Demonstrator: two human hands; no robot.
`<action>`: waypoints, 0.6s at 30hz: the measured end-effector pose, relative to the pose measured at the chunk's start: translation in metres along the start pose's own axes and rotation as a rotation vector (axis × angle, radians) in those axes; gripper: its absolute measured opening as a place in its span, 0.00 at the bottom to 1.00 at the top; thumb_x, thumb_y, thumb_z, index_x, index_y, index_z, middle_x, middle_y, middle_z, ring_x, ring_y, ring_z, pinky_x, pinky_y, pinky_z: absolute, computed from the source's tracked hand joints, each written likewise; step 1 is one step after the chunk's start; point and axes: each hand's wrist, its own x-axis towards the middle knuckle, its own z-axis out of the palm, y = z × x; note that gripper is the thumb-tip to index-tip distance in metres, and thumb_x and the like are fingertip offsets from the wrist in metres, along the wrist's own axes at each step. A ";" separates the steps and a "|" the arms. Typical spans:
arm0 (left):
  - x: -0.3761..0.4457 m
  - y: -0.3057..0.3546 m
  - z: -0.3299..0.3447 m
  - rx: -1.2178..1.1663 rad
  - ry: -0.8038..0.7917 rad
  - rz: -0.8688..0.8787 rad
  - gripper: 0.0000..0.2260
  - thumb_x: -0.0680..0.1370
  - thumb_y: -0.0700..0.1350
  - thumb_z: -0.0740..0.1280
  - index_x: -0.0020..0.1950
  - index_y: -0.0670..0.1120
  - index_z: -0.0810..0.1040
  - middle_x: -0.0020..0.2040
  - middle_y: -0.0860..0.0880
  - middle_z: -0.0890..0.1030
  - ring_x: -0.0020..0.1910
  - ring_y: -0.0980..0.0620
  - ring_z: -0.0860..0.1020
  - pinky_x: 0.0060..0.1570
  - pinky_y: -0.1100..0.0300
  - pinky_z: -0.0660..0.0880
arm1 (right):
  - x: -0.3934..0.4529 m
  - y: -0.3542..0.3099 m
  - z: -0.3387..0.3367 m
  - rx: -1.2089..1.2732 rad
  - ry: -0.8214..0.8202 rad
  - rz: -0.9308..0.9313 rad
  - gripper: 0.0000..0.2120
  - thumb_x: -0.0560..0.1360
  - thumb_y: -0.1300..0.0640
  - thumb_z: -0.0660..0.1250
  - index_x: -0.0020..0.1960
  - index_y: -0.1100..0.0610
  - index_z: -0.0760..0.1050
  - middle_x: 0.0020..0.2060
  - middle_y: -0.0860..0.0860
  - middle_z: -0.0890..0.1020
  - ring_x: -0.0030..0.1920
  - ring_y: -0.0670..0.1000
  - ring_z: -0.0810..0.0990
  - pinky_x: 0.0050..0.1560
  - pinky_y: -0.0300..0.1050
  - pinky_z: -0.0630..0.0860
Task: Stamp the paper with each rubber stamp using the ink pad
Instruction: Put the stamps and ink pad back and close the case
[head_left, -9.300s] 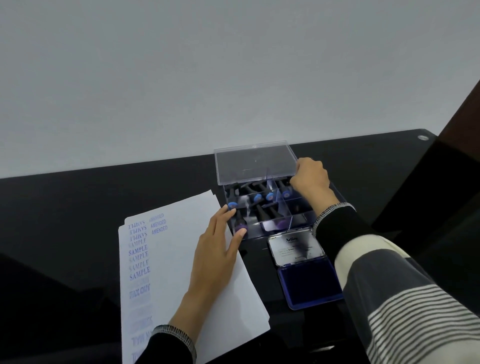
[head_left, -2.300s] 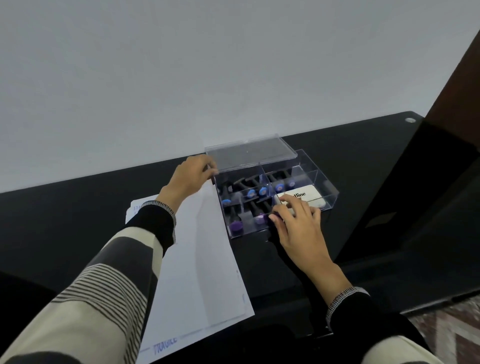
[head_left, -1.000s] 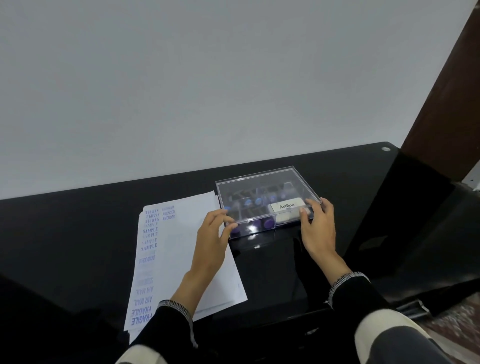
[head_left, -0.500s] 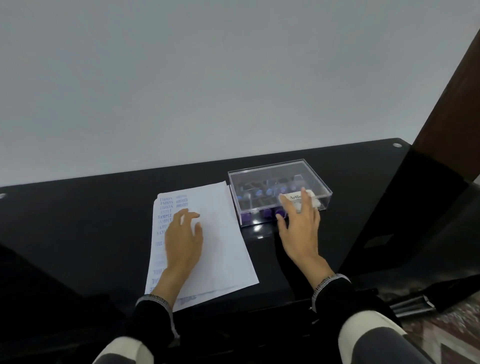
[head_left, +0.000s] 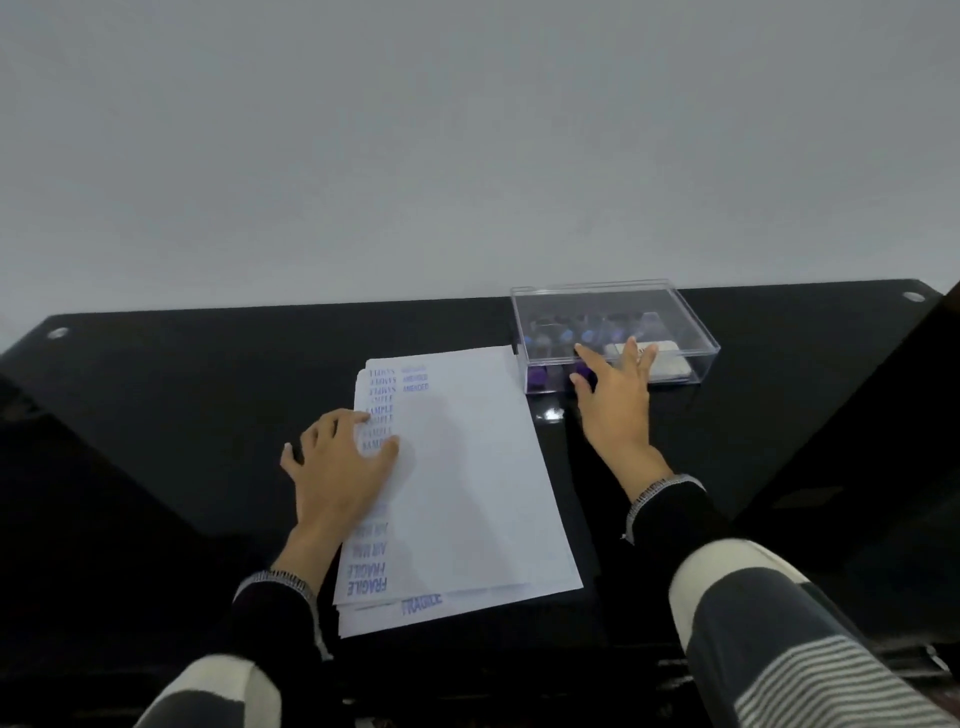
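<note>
White paper (head_left: 467, 483) lies lengthwise, pointing away.

The bench (head_left: 156, 415) is showing a black, glossy, smooth top that is reflecting light near the box. The box (head_left: 691, 332) is appearing as clear, hard plastic with a smooth, shiny lid. The paper (head_left: 467, 493) is presenting as white, matt sheets bearing blue and purple ink prints. The sleeves (head_left: 779, 623) are reading as soft knitted cloth, striped, with ribbed cuffs. The wall (head_left: 467, 130) behind is looking matt and even.
</note>
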 end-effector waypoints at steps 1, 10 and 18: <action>0.001 -0.001 0.001 -0.003 0.007 -0.001 0.19 0.75 0.60 0.64 0.64 0.55 0.70 0.65 0.55 0.69 0.69 0.50 0.64 0.72 0.40 0.48 | 0.010 -0.001 0.002 -0.020 -0.012 -0.012 0.21 0.80 0.54 0.61 0.72 0.47 0.66 0.76 0.60 0.51 0.75 0.64 0.40 0.72 0.56 0.58; 0.001 0.000 0.004 0.006 0.025 -0.002 0.19 0.75 0.60 0.62 0.63 0.56 0.69 0.64 0.58 0.68 0.69 0.53 0.62 0.72 0.41 0.49 | 0.066 -0.012 0.024 -0.071 -0.088 -0.052 0.26 0.78 0.57 0.64 0.73 0.45 0.62 0.76 0.61 0.50 0.75 0.65 0.38 0.73 0.56 0.51; -0.001 0.002 0.001 -0.034 0.080 0.035 0.17 0.77 0.57 0.62 0.63 0.54 0.72 0.64 0.56 0.72 0.66 0.53 0.65 0.70 0.46 0.54 | 0.032 -0.014 0.017 0.002 0.044 -0.012 0.33 0.75 0.65 0.63 0.76 0.53 0.55 0.76 0.61 0.52 0.75 0.60 0.51 0.73 0.56 0.54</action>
